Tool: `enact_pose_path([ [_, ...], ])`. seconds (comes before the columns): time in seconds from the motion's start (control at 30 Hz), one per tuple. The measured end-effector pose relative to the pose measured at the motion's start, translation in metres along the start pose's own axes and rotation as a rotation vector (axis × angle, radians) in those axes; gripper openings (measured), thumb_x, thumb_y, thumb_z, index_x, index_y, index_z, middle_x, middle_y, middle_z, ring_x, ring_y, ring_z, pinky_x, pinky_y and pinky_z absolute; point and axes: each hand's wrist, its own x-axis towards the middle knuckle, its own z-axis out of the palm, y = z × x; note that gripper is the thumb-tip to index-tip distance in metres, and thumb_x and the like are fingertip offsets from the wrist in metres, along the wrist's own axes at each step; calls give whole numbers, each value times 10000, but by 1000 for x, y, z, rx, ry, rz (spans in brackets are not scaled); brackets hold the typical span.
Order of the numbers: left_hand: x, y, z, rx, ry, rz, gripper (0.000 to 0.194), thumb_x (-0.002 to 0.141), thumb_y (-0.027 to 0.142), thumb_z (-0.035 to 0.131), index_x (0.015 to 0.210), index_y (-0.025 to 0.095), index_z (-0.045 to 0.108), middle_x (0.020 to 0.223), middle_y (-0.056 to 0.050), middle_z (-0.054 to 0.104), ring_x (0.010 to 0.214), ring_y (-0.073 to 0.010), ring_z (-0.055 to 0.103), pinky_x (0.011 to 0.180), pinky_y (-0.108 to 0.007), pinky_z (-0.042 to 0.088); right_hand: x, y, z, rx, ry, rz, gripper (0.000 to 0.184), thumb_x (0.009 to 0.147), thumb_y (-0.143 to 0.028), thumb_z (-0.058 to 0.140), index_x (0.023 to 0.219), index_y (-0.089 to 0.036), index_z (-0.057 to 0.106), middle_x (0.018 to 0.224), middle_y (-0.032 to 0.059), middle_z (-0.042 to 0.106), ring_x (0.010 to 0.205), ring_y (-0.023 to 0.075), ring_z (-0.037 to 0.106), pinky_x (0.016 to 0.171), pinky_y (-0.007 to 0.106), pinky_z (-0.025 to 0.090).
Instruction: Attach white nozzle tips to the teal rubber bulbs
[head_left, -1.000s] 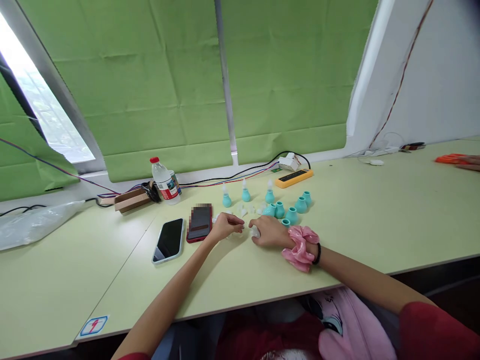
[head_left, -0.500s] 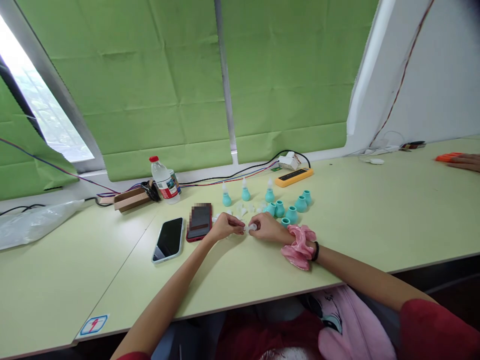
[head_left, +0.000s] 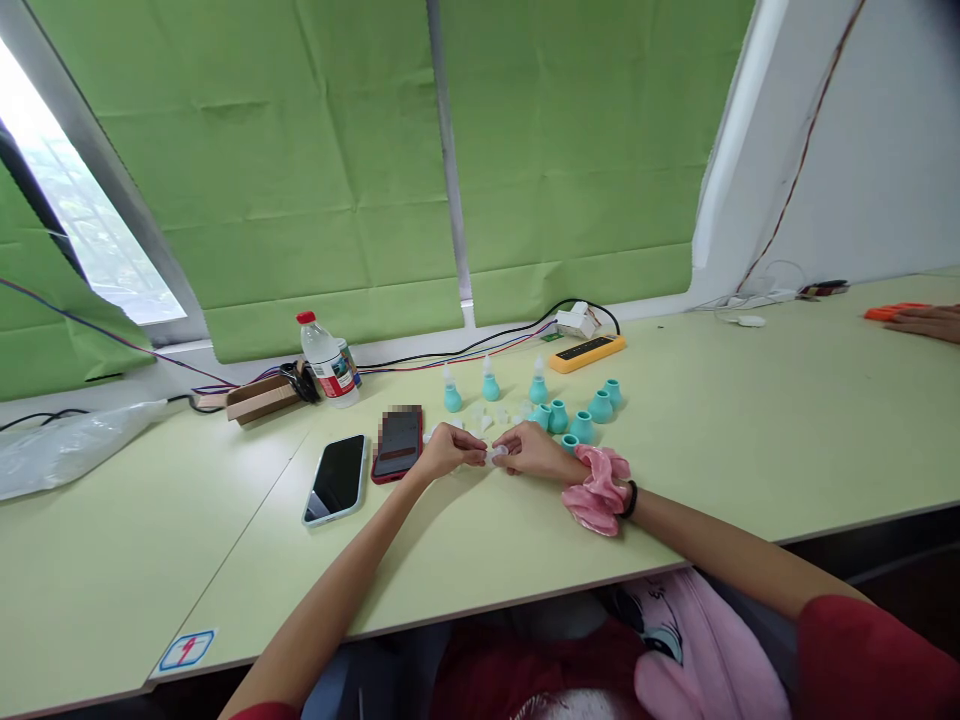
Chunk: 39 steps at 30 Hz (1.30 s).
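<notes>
My left hand (head_left: 451, 452) and my right hand (head_left: 531, 450) meet over the table, fingertips pinched together. Between them is a small translucent plastic piece (head_left: 496, 455), which my right fingers grip. My left fingertips press against its left side; any separate part in them is too small to make out. Just behind the hands lie several loose clear plastic pieces (head_left: 486, 423). Beyond these stand three teal bulbs (head_left: 491, 388) with clear pointed nozzles on top. Several open-necked teal bulbs (head_left: 583, 428) are grouped behind and beside my right hand.
Left of my hands lie a white-cased phone (head_left: 337, 480) and a red-cased phone (head_left: 400, 445). A red-capped bottle (head_left: 330, 365), a cardboard tray (head_left: 262, 398) and a yellow power strip (head_left: 587, 354) line the back. Another person's hand (head_left: 930, 324) rests on something orange at far right.
My hands have drawn slightly closer together, and the translucent piece in my right fingers now meets my left fingertips. The bulbs and phones have stayed put.
</notes>
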Motion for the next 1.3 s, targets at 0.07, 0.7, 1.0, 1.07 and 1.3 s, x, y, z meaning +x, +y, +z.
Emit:
enact_pose_path([
  [0.07, 0, -1, -1, 30, -6, 17, 196, 517, 213, 660, 662, 81, 655, 588, -54, 650, 569, -157, 601, 575, -252, 489, 0, 1, 1, 5, 0, -8, 300, 628, -284, 545, 852, -91, 591, 603, 24, 613, 477, 108, 561, 434, 177, 412],
  [0.7, -4, 8, -4, -91, -1, 6, 263, 557, 302, 651, 716, 91, 655, 646, -57, 629, 596, -126, 564, 583, -247, 490, 1, -10, 0, 412, -9, 151, 278, 585, -260, 653, 802, -92, 608, 571, 37, 615, 463, 104, 567, 447, 208, 490],
  [1.0, -8, 12, -2, -244, -5, -26, 318, 561, 345, 655, 736, 81, 635, 665, -55, 601, 637, -144, 561, 581, -310, 527, -4, -23, -3, 505, -26, 162, 370, 532, -331, 688, 822, -112, 624, 651, 46, 631, 486, 91, 564, 472, 201, 491],
  [1.07, -8, 11, -2, -264, -21, -21, 305, 558, 328, 662, 734, 80, 631, 663, -51, 597, 639, -143, 559, 587, -316, 527, -4, -23, -3, 500, -28, 158, 353, 542, -332, 681, 808, -107, 623, 646, 48, 629, 485, 90, 563, 478, 202, 487],
  [1.3, -8, 14, -2, -339, -103, -62, 285, 611, 336, 625, 750, 92, 576, 663, -51, 593, 596, -129, 568, 578, -305, 504, -5, -26, -4, 510, -21, 87, 404, 548, -365, 663, 848, -101, 606, 664, 51, 630, 483, 97, 562, 477, 218, 477],
])
